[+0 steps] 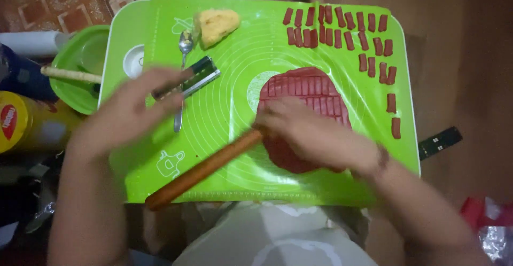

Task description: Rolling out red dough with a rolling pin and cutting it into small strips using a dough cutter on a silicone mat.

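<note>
Two hands busy: left hand (131,111) fingers curled round the cutter (188,76), right hand (310,132) pressed flat, fingers together, steadying the red dough (302,84) by the rolling pin (206,167).

A flat, rounded sheet of dark red dough (299,92) lies on the right half of the mat, its upper part scored into narrow strips. A long brown wooden rolling pin (206,169) lies diagonally, its upper end touching the dough's left edge.
</note>
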